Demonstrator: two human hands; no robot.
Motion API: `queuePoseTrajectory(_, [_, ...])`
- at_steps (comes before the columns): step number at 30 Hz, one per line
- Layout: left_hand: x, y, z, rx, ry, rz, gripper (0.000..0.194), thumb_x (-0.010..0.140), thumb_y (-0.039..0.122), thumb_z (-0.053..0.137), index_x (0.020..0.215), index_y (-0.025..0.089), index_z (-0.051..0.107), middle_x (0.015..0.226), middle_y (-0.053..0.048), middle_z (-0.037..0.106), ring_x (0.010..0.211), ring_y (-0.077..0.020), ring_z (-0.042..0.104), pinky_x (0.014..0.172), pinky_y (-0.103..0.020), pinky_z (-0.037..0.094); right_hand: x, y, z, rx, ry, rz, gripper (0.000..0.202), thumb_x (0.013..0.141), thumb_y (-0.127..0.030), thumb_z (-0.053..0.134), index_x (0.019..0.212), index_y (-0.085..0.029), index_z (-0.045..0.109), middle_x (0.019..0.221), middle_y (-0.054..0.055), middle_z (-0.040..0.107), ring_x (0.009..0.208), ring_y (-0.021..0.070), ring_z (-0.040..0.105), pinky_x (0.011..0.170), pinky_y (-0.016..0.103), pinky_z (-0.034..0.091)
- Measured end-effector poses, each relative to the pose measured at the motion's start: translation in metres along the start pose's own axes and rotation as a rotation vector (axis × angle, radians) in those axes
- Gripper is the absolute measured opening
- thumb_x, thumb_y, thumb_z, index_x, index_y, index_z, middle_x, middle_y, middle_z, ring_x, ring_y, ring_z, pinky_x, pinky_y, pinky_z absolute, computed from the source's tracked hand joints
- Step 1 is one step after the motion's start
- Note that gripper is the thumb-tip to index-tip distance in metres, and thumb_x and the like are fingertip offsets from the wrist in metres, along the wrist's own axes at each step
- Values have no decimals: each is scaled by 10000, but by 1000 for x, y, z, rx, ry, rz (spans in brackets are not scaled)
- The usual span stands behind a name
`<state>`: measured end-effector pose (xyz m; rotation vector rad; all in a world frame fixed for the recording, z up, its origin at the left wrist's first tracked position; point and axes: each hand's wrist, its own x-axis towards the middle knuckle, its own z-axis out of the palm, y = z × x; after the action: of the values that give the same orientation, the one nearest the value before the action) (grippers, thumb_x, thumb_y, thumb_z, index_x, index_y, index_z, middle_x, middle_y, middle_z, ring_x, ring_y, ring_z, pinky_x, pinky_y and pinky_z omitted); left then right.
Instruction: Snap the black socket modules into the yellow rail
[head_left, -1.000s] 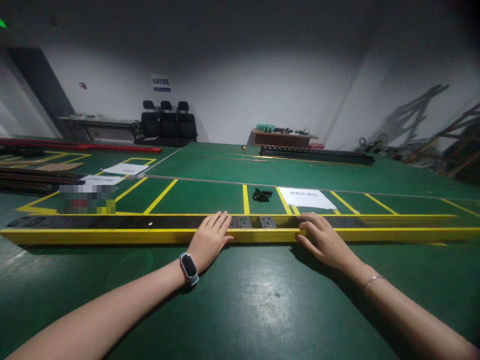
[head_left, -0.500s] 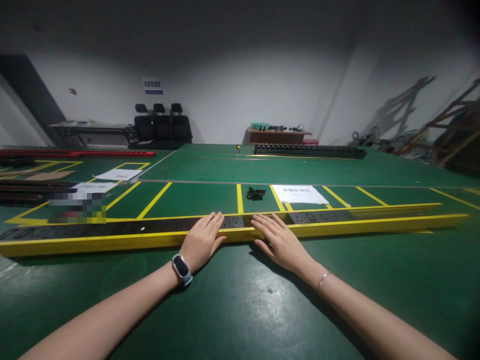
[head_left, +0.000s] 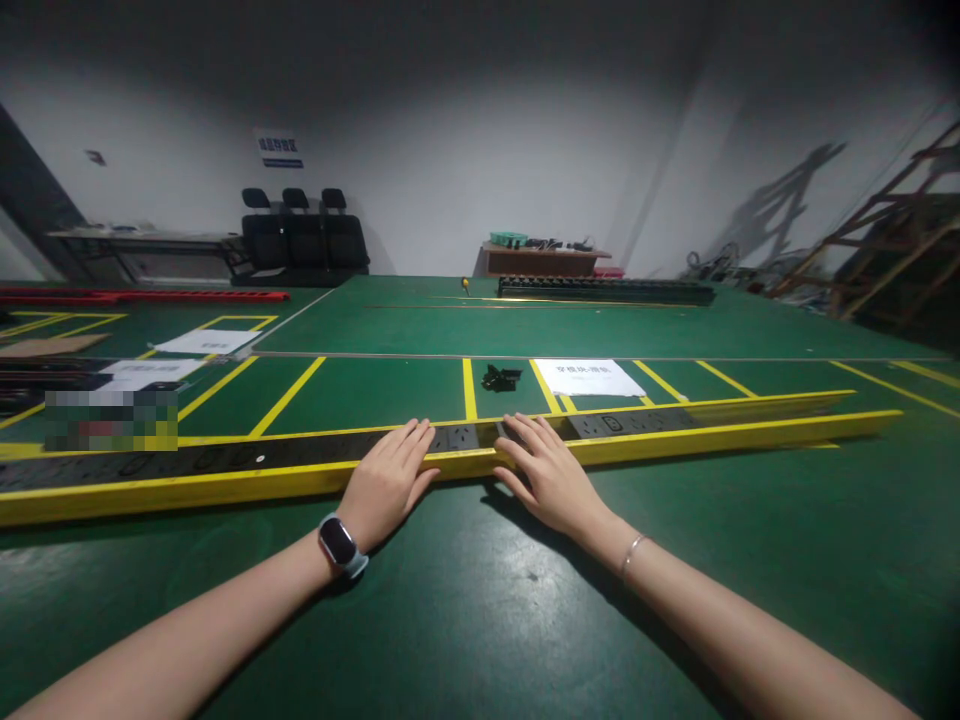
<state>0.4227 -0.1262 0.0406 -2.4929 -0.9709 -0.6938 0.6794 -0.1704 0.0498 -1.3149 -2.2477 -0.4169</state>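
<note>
A long yellow channel (head_left: 675,438) lies across the green table, with black socket modules (head_left: 457,437) set inside it. My left hand (head_left: 388,478) rests flat over the channel left of the middle, fingers over the modules and thumb at the front wall. On the right, my right hand (head_left: 551,475) lies over the channel, fingers on a dark module and partly spread, thumb by the front wall. Between my hands a module and a short open gap beside it show. Neither hand is wrapped round the channel.
Small black parts (head_left: 501,377) and a white printed sheet (head_left: 589,378) lie behind the channel. Farther back is a black rack strip (head_left: 604,291). White papers (head_left: 210,341) and red bars (head_left: 150,296) are at the left. Black chairs (head_left: 304,240) stand by the wall.
The view has shifted, so the scene sits further left and slightly higher. A dark module now shows under my right fingers, and the gap between my hands looks narrower.
</note>
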Motion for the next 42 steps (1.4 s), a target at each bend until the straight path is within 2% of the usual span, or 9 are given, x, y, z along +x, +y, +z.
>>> queuePoseTrajectory(7, [0, 0, -1, 7, 11, 3, 487, 894, 331, 464, 1321, 97, 444, 1332, -140, 513, 1260, -244, 447, 1034, -406, 400, -9, 18, 0, -27, 85, 85, 200, 893, -323, 487, 989, -178, 586, 1290, 140, 511, 1268, 277, 405, 1056, 525, 345])
queuePoseTrajectory(12, [0, 0, 0, -6, 24, 5, 477, 892, 325, 470, 1314, 103, 453, 1326, -141, 519, 1258, -245, 450, 1030, -413, 407, -13, 13, -3, 86, 68, -47, 315, 893, -240, 462, 1202, -188, 493, 1268, 111, 546, 1232, 227, 459, 1076, 508, 335])
queuePoseTrajectory(15, [-1, -1, 0, -7, 25, -2, 478, 893, 329, 469, 1319, 113, 448, 1322, -135, 523, 1252, -244, 458, 1030, -415, 409, -13, 11, -4, 117, 59, -47, 345, 895, -232, 450, 1236, -181, 462, 1184, 104, 598, 1153, 209, 527, 1085, 497, 328])
queuePoseTrajectory(23, [-2, -1, -2, -39, 32, 10, 489, 888, 328, 472, 1329, 118, 438, 1325, -133, 521, 1253, -241, 458, 1034, -419, 406, -13, 26, -6, 84, 86, 26, 198, 899, -272, 441, 1063, -194, 520, 970, 72, 627, 967, 204, 602, 1062, 500, 364])
queuePoseTrajectory(30, [-3, -5, -3, -68, 21, 25, 476, 881, 298, 478, 1323, 124, 450, 1326, -125, 521, 1259, -229, 452, 1044, -408, 402, -15, 33, -3, 31, 99, 35, 206, 899, -296, 446, 1059, -189, 519, 917, 72, 621, 939, 220, 595, 1050, 520, 369])
queuePoseTrajectory(36, [2, -7, -4, -64, -7, 36, 435, 894, 274, 468, 1307, 139, 468, 1318, -104, 534, 1243, -212, 470, 1034, -388, 417, -3, 14, -3, 83, 108, -20, 282, 888, -290, 464, 1149, -186, 495, 1066, 96, 621, 1051, 229, 570, 1067, 534, 333])
queuePoseTrajectory(42, [19, -3, 11, -71, -22, 52, 433, 900, 288, 458, 1305, 136, 465, 1322, -104, 531, 1249, -208, 462, 1048, -378, 395, 15, -17, 6, 166, 15, -92, 467, 893, -324, 464, 1316, -142, 382, 1302, 139, 516, 1266, 235, 422, 1093, 485, 318])
